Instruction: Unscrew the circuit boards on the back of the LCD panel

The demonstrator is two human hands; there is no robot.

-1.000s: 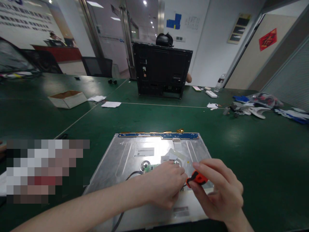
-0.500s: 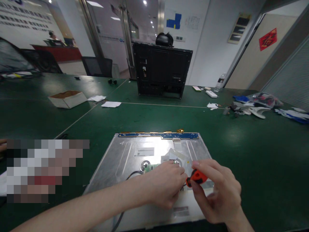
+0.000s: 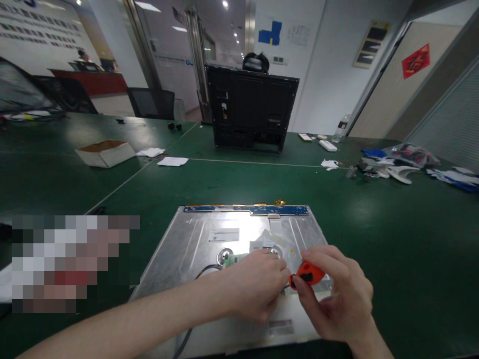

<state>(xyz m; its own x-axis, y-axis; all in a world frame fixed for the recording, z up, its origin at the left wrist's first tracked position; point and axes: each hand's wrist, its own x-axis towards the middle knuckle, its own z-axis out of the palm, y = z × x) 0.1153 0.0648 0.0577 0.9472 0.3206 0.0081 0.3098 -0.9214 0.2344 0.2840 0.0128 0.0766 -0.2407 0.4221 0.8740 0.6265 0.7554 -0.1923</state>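
Note:
A silver metal panel (image 3: 194, 239), the back of a flat screen, lies face down on the green table (image 3: 392, 239) in front of me. A blue circuit strip (image 3: 247, 210) runs along its far edge. My left hand (image 3: 256, 289) rests on the panel's middle, its fingers pressing on a small green circuit board (image 3: 234, 259) with a black cable (image 3: 204, 271). My right hand (image 3: 337, 299) grips an orange and black screwdriver (image 3: 309, 274), its tip hidden behind my left hand.
A black monitor housing (image 3: 252, 109) stands upright at the far side, with a person's head behind it. An open cardboard box (image 3: 105, 152) and paper scraps lie at the left. Plastic bags, white parts and a bottle (image 3: 341, 127) are at the right.
My right hand's fingers have turned the screwdriver handle slightly in place. My left hand has stayed on the board.

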